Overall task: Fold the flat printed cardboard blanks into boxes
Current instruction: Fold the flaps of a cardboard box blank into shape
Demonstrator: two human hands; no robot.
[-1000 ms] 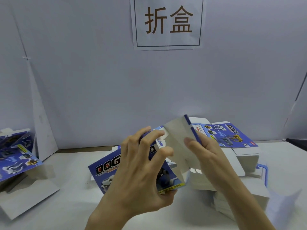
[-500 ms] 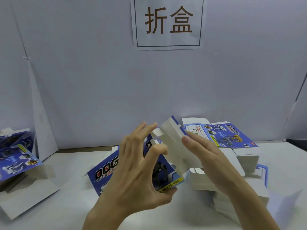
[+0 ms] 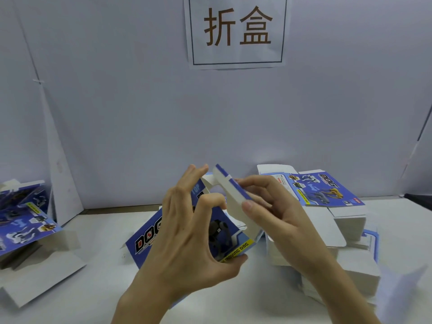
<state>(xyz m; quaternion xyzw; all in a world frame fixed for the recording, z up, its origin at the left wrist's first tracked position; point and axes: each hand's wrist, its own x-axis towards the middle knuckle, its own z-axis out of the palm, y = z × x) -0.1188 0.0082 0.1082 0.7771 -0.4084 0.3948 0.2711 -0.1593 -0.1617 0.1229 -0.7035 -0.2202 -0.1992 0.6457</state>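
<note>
I hold a blue printed "DOG" cardboard box [image 3: 149, 237] partly formed above the table, centre of view. My left hand [image 3: 187, 235] grips its body, thumb under the lower edge with the yellow strip and index finger bent onto the front panel. My right hand [image 3: 271, 216] pinches the white end flap [image 3: 233, 202] with its blue edge, thumb on the white inner side, fingers behind it. A stack of flat blanks [image 3: 327, 195] lies behind my right hand, printed side up on top.
Folded or part-folded blue boxes [image 3: 21, 220] sit at the left on a white card sheet [image 3: 42, 277]. A white backdrop [image 3: 140, 113] with a paper sign [image 3: 237, 31] closes the back. A loose white sheet [image 3: 402, 291] lies at the lower right.
My right hand has tipped the white end flap further left and down toward the box opening. My left fingers have spread, the index finger bending onto the front panel.
</note>
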